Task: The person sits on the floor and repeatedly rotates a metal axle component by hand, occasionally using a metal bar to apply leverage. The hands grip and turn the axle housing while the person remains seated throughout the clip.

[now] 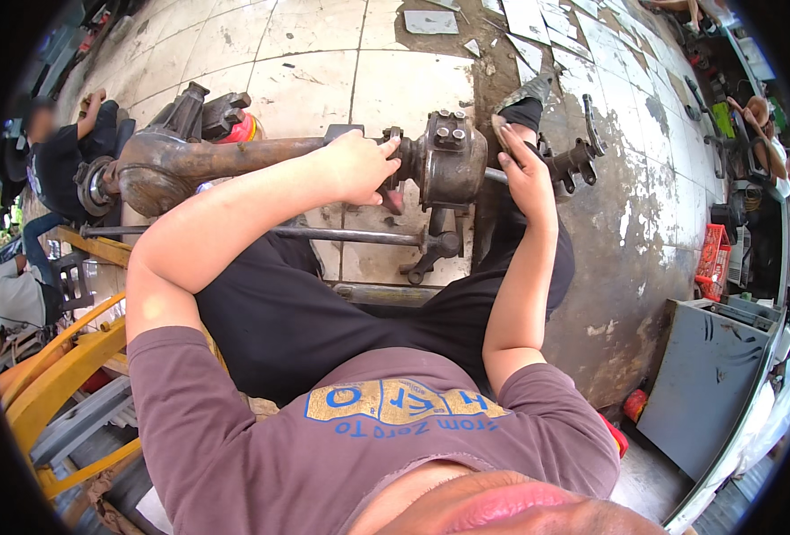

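A long, rusty vehicle axle (234, 159) lies across in front of me, with a bulging differential housing (151, 174) at its left end. My left hand (363, 168) rests on the axle tube beside the round steering knuckle (451, 160), fingers apart. Against the knuckle's right side lies my right hand (526, 174), fingers stretched out. At its fingertips is a thin brown edge (499, 134); I cannot make out what it is. A brown shaft with a toothed or lobed end (573, 167) sticks out beyond that hand. Below the axle runs a thin steering rod (350, 235).
Broken floor tiles (529, 40) lie at the far side. A grey metal cabinet (707, 383) and a red crate (712, 259) stand at right. Yellow metal frames (74, 366) are at lower left. People sit at the left (56, 160) and far right (761, 134).
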The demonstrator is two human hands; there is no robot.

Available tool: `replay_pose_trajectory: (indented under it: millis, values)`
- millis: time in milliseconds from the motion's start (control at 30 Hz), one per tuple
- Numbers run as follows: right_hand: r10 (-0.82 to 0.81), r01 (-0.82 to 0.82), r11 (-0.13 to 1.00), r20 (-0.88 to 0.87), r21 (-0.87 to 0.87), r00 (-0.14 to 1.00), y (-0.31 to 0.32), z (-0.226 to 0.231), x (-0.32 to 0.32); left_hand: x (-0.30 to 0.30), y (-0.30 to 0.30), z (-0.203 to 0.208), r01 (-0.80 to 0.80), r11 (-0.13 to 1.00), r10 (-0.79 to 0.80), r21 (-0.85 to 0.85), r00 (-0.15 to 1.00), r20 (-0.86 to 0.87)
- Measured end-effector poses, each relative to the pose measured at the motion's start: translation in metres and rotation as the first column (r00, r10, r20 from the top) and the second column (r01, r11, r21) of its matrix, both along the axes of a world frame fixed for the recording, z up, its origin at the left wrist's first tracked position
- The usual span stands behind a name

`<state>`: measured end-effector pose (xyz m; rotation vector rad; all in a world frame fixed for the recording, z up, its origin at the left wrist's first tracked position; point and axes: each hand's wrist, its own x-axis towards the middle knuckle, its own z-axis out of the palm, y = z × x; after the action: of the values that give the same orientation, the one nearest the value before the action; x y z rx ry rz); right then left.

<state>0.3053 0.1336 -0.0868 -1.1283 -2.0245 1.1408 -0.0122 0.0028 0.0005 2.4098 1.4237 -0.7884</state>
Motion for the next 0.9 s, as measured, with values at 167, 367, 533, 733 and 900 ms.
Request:
replay_pose_trajectory:
  millis: [167,367,533,733,900]
  values:
    - [-0.047,0.092,0.975,0.217,-0.202,0.975,-0.016,0.037,-0.020,-0.004,-0.006,-0.003,-0.028,1.000,0.027,0.007,0.998,0.058]
    - [0.107,-0.105,0.988,0.008,-0.117,0.994,0.000,-0.007,-0.005,-0.002,-0.003,-0.001,-0.015,1.000,0.014,0.007,0.998,0.055]
    - [-0.082,0.084,0.996,0.112,-0.014,0.990,0.002,-0.023,0.001,-0.003,-0.004,-0.001,-0.010,1.000,0.009,0.014,0.998,0.058]
    - [0.154,-0.148,0.983,0.054,-0.106,0.987,-0.009,0.008,-0.004,0.000,-0.002,-0.001,-0.015,1.000,0.015,-0.009,0.999,0.034]
    - [0.132,-0.137,0.991,0.286,-0.003,0.949,-0.018,0.033,-0.004,0.000,-0.003,-0.002,-0.015,1.000,0.015,-0.005,0.999,0.044]
